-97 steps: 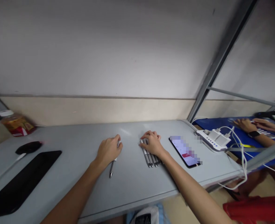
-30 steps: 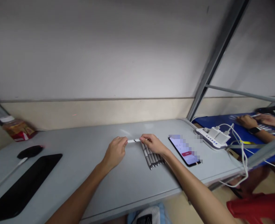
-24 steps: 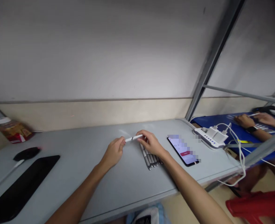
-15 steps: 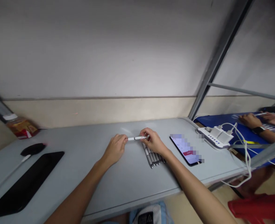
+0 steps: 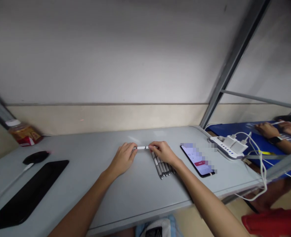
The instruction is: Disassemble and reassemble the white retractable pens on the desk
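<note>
A white pen [image 5: 142,147] with dark marks is held level just above the grey desk [image 5: 105,194]. My left hand [image 5: 123,157] pinches its left end, and my right hand [image 5: 163,152] pinches the right end; the fingers cover both tips. Beneath and beside my right hand lies a row of several white-and-grey pens [image 5: 160,168], side by side, their upper parts partly hidden by that hand.
Right of the pens lies a lit phone [image 5: 197,159]; behind it sits a power strip [image 5: 226,148] with white plugs and cables. At left are a bottle [image 5: 24,133], a black disc with a cable [image 5: 36,158] and a black slab [image 5: 29,194]. Another person's hands [image 5: 267,130] work at the blue table.
My right hand has turned and its fingers have closed further over the pen's right end, so less of the pen shows. The camera view has shifted slightly.
</note>
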The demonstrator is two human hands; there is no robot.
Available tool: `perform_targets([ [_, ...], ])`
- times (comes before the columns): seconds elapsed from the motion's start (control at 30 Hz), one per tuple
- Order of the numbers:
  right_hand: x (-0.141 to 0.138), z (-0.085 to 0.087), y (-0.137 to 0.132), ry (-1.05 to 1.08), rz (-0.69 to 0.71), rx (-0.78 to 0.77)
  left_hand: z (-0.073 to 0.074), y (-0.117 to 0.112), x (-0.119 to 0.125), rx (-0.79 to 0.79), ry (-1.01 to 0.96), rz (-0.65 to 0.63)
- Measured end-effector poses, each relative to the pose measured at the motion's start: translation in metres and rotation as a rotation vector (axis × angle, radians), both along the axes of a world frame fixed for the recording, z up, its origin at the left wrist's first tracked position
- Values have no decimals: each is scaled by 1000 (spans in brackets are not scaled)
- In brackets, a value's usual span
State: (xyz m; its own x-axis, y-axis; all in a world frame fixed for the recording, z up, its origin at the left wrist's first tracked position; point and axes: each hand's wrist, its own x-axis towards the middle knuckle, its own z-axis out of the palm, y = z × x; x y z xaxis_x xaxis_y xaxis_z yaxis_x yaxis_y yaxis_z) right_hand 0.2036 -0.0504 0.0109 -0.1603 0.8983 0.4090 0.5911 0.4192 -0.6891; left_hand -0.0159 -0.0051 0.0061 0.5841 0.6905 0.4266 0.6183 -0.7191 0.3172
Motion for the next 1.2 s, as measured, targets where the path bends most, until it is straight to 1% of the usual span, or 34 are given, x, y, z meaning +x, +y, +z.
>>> perform_targets([
  [0.13, 0, 1, 0, 27, -1, 112, 0, -1, 1, -1, 7, -22],
  [0.2, 0, 1, -1, 27, -3, 93, -1, -1, 1, 5, 16, -24],
  [0.33, 0, 1, -1, -52, 11, 28, -3, 2, 0, 26, 45, -9],
  [0.47, 0, 0, 0, -57, 28, 70, -6, 4, 0, 39, 96, 7],
  [0.57, 0, 0, 0, -52, 28, 96, -6, 3, 0, 25, 80, 16],
  [0.8, 4, -4, 2, -116, -69, 149, -3, 2, 0, -33, 35, 3],
  [0.97, 10, -4, 4, -210, -132, 148, -3, 5, -3, -46, 17, -21],
  [1.1, 17, -4, 4, -335, -181, 127, -2, 8, -5, -65, 2, 10],
  [1.2, 22, -3, 5, -389, -214, 89, -2, 10, -8, -60, -12, 37],
])
